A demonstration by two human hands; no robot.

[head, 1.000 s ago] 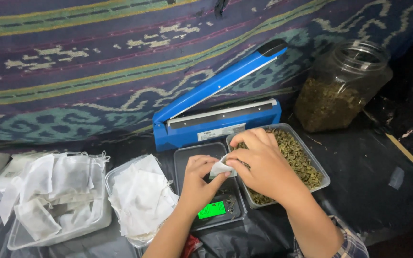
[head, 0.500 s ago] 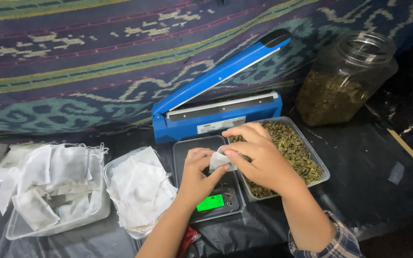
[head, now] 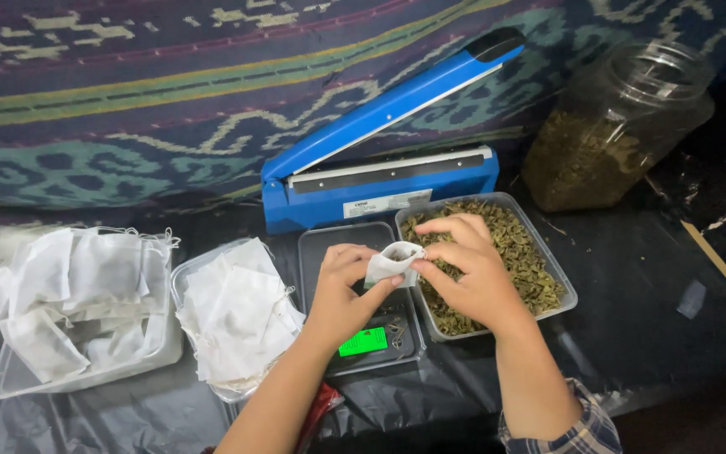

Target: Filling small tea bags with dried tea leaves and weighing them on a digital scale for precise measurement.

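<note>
My left hand [head: 339, 294] and my right hand [head: 472, 273] hold a small white filter bag [head: 390, 262] between them, its mouth held open above a small digital scale [head: 361, 298] with a green lit display. My right hand's fingers pinch the bag's right edge, over a clear tray of dried green-brown herbs [head: 531, 261]. A few loose herb bits lie on the scale near the display.
A blue impulse sealer [head: 380, 181] with its arm raised stands behind the scale. A glass jar of dried herbs [head: 611, 126] sits at the back right. Two clear trays of white bags [head: 237, 315] [head: 77, 303] lie left. Black plastic sheet covers the surface.
Both hands have stayed over the scale with the bag; the bag's mouth is now spread wider between the fingers. The view has shifted slightly.
</note>
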